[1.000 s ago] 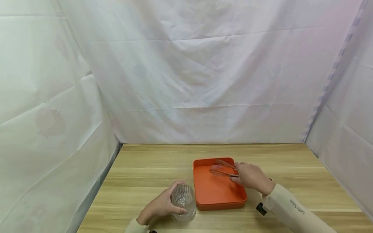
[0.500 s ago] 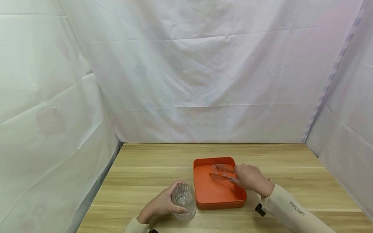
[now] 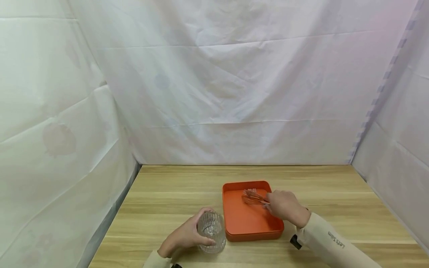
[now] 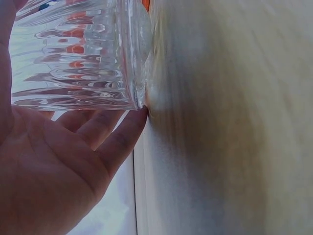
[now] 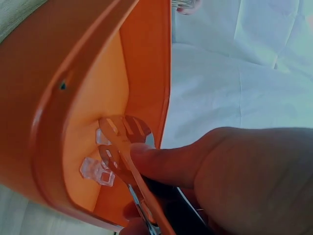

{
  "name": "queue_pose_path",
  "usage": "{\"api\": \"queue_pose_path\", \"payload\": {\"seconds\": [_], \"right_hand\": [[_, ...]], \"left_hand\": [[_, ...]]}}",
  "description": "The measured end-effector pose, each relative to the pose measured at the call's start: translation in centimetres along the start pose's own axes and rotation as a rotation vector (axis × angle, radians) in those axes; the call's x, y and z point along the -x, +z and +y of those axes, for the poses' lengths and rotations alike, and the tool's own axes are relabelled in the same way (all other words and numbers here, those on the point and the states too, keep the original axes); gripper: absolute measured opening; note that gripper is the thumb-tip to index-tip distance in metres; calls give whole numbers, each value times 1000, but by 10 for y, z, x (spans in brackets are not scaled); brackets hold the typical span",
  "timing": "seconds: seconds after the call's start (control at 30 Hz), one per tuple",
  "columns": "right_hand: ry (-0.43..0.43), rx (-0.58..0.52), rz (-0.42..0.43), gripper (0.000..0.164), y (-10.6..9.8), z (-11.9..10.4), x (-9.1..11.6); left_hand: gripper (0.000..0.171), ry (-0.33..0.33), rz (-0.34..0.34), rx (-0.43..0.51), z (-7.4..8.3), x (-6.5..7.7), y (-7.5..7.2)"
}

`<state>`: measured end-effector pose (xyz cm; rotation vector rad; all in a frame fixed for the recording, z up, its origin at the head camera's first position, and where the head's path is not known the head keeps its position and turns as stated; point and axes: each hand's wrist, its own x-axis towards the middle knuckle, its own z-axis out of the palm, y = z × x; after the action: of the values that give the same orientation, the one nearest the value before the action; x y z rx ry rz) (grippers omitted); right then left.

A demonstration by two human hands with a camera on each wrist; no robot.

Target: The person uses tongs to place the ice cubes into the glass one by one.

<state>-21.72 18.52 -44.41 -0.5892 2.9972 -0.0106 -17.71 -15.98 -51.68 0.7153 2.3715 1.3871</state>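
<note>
My left hand (image 3: 186,233) grips a clear ribbed glass (image 3: 214,231) that stands on the table just left of the orange tray (image 3: 246,225). Thumb and fingers curve around its sides; the left wrist view shows fingers along the ribbed wall (image 4: 78,73). My right hand (image 3: 286,207) holds metal tongs (image 5: 139,183) with slotted ends, which reach into the tray's far part. In the right wrist view, several clear ice-like cubes (image 5: 90,169) lie by the tong ends, one (image 5: 101,137) partly behind them. Whether the tongs pinch a cube I cannot tell.
A wood-grain table (image 3: 174,193) spreads under everything. White cloth (image 3: 241,89) hangs behind the table and on both sides. The tray's raised rim (image 3: 254,236) stands between the glass and the tray floor.
The tong arms, spread wide a second ago, have drawn close together over the cubes. My right hand has shifted slightly left. The left hand and glass stay put.
</note>
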Motion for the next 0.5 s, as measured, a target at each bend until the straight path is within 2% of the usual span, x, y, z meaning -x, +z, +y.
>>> {"api": "queue_pose_path", "payload": {"seconds": [0.17, 0.5], "right_hand": [[3, 26, 15, 25, 4, 0, -1], [3, 5, 67, 22, 10, -2, 0]], "left_hand": [[89, 6, -3, 3, -1, 0, 0], [89, 4, -1, 2, 0, 0, -1]]}}
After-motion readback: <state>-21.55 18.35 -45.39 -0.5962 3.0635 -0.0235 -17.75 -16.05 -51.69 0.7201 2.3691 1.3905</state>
